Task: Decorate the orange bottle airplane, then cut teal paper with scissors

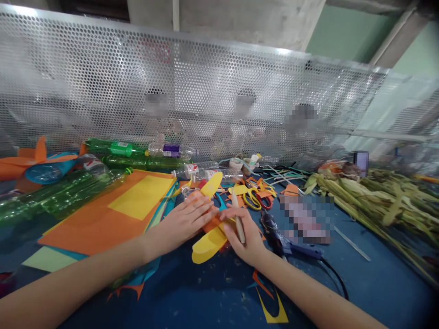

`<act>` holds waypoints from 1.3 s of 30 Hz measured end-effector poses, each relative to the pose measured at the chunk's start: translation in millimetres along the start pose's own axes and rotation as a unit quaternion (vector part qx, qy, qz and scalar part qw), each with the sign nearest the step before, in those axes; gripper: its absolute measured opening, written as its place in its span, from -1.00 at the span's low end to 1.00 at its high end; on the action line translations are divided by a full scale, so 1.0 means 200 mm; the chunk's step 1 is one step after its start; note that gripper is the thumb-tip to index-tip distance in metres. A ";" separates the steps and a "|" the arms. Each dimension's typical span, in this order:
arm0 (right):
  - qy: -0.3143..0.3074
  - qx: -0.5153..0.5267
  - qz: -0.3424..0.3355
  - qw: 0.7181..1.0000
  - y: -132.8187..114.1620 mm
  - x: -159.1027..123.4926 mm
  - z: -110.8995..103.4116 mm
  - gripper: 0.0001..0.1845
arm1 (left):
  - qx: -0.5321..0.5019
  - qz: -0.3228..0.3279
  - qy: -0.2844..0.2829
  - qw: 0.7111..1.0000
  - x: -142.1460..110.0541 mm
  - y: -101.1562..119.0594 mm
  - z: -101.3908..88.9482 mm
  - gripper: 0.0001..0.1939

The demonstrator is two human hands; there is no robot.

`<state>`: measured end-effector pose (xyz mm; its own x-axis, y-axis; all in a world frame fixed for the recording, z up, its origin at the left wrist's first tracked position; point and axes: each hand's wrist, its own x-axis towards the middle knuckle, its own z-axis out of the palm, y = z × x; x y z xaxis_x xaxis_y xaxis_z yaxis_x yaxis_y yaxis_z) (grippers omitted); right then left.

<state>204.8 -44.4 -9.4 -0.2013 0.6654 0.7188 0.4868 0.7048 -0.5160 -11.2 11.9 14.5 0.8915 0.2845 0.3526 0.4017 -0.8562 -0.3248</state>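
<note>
My left hand (192,214) lies with its fingers stretched out over an orange and yellow paper cut-out, partly covering it. Rounded yellow petals (207,246) stick out below the fingers, and another yellow petal (211,184) shows above them. In my right hand (245,237) a pale pen (240,228) is gripped, pointing up and away, while the fingertips rest at the cut-out's right side. Just beyond are scissors with yellow handles (252,200) and red-handled scissors (265,202) among orange and yellow scraps.
Coloured paper sheets (85,226) are stacked at left, beside green plastic bottles (68,194) and an orange paper flower (37,155). A blue glue gun (305,249) with a black cable lies right. Dry corn husks (384,196) cover the far right. A perforated metal screen (206,82) stands behind.
</note>
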 end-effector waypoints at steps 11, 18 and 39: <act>0.202 -0.002 0.032 0.979 -0.03 0.06 -0.02 -0.70 | 0.125 -0.117 0.096 0.980 0.00 0.01 -0.03 -0.45; 0.179 0.033 0.132 0.974 0.01 0.04 0.00 -0.97 | 0.114 -0.158 0.030 0.980 -0.01 0.02 -0.02 -0.41; 0.107 0.120 0.181 0.970 0.00 0.01 0.01 -0.86 | -0.023 -0.132 0.066 0.989 -0.03 -0.02 0.12 -0.61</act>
<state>203.6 -42.8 -9.0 0.1399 0.8317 0.5373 0.2763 0.4883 -0.8278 -13.9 24.8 -7.6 0.7209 0.4440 0.5321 0.6037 -0.7794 -0.1676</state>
